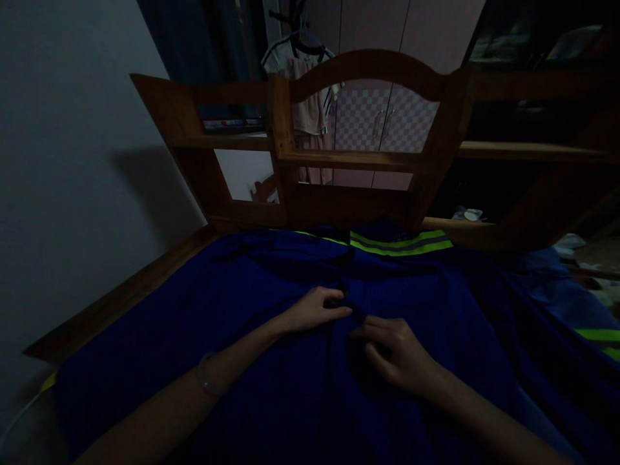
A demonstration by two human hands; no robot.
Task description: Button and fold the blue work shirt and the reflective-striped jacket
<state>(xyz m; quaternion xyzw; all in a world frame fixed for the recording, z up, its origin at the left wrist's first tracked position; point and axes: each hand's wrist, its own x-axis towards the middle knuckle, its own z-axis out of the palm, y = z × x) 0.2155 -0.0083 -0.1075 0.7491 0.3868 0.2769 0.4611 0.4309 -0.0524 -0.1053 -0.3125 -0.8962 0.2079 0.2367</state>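
Note:
A dark blue work jacket (271, 278) with yellow-green and grey reflective bands (402, 243) lies spread out in front of me, its cloth loosely wrinkled. My left hand (312, 310) rests at the raised fold down the jacket's middle. Its thumb and fingers point right with a gap between them, their tips touching the cloth. Just right of the fold, my right hand (394, 352) has its fingers curled and closed on the jacket's cloth. Dim light hides exactly what lies under the fingertips. A thin bracelet (208, 374) circles my left wrist.
A wooden headboard with shelves (349, 158) stands behind the jacket. A pale wall (72, 161) is on the left. Beyond the headboard are clothes on a hanger (307, 84) and a checked cabinet (361, 116). More blue cloth (547, 278) lies at right.

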